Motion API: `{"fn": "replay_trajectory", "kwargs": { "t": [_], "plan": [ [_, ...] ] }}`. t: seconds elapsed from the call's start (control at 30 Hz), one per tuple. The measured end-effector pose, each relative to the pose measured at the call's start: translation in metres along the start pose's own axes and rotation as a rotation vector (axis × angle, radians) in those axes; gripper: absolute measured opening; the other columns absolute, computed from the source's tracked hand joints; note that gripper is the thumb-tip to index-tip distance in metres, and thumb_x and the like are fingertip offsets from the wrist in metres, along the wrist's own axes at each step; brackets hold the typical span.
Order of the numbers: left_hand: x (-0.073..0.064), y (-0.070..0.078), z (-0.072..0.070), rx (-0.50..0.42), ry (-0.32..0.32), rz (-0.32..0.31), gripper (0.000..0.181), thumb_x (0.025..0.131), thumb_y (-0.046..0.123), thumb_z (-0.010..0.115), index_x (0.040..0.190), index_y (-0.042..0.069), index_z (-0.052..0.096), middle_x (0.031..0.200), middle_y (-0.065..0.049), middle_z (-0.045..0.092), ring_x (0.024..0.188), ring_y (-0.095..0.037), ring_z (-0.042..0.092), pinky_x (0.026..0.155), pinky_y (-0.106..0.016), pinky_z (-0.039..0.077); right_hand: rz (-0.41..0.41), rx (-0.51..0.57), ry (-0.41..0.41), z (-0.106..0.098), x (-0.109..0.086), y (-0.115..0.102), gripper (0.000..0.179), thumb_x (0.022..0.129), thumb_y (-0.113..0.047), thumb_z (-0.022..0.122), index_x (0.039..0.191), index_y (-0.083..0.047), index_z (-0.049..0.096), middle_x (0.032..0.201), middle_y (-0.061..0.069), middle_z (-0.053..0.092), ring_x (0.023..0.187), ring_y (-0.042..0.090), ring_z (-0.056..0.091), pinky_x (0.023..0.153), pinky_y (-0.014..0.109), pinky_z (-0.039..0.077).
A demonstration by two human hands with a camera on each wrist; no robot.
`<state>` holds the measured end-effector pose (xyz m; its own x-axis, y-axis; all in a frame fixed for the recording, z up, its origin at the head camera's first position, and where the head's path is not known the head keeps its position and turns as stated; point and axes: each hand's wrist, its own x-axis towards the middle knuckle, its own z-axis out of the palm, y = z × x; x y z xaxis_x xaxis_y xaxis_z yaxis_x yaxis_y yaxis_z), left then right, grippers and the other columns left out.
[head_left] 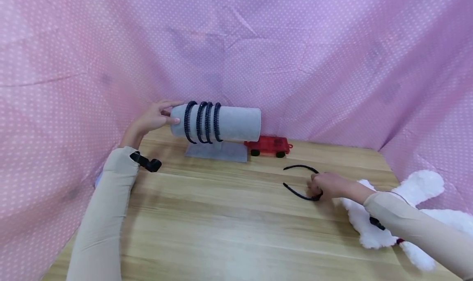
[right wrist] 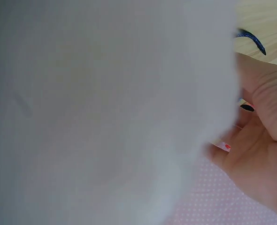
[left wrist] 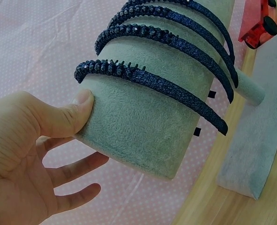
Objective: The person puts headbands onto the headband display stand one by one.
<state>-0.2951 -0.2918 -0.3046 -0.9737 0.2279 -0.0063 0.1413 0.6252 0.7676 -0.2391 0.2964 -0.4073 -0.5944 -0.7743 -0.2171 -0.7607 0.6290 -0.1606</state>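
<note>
head view: unlabelled headband (head_left: 300, 183), no legible writing

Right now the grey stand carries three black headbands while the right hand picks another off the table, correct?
Not quite: the grey stand carries four headbands, as the head view shows. The right hand does hold another headband on the table.

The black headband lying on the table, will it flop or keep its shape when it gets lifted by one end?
The headband lies as an open arc, so it probably stays springy rather than limp. It looks thin, likely light. The right hand grips it at the curve; lifted by one end it may swing. Four alike keep the same curve on the grey roll.
</note>
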Motion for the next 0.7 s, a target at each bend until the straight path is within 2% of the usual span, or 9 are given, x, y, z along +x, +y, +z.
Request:
{"fn": "replay_trajectory", "kwargs": {
  "t": [0.13,0.37,0.57,0.7],
  "plan": [
    [0.001,-0.001,0.002,-0.006,-0.005,0.016,0.064,0.099,0.013,0.065,0.158,0.020,0.040,0.157,-0.019,0.036,0.131,-0.045,0.051,0.103,-0.055,0.048,0.004,0.012,0.002,0.002,-0.001,0.001,0.041,0.074,-0.005,0.084,0.056,-0.013,0.049,0.075,-0.007,0.047,0.063,0.004,0.033,0.054,0.020,0.026],
    [0.001,-0.002,-0.001,0.017,0.008,0.016,0.064,0.099,0.014,0.066,0.157,0.021,0.041,0.156,-0.018,0.038,0.127,-0.042,0.053,0.091,-0.036,0.051,-0.033,0.075,0.032,-0.008,0.003,-0.007,0.035,0.072,-0.005,0.085,0.062,-0.011,0.052,0.076,-0.005,0.053,0.066,0.003,0.037,0.056,0.020,0.030],
    [0.003,-0.002,0.000,0.005,0.000,0.009,0.064,0.099,0.013,0.066,0.158,0.019,0.040,0.157,-0.019,0.036,0.129,-0.043,0.051,0.096,-0.043,0.050,-0.025,0.109,0.043,-0.018,0.006,-0.016,0.023,0.077,-0.004,0.084,0.076,-0.011,0.062,0.077,0.000,0.058,0.070,0.006,0.045,0.061,0.023,0.041],
    [0.003,-0.002,0.001,0.000,-0.006,0.007,0.065,0.100,0.012,0.065,0.159,0.018,0.038,0.158,-0.020,0.035,0.131,-0.045,0.049,0.102,-0.053,0.048,0.015,0.149,0.036,-0.022,0.006,-0.020,0.018,0.083,-0.004,0.079,0.082,-0.013,0.064,0.080,-0.004,0.060,0.074,0.011,0.052,0.065,0.023,0.044]
  ]
}}
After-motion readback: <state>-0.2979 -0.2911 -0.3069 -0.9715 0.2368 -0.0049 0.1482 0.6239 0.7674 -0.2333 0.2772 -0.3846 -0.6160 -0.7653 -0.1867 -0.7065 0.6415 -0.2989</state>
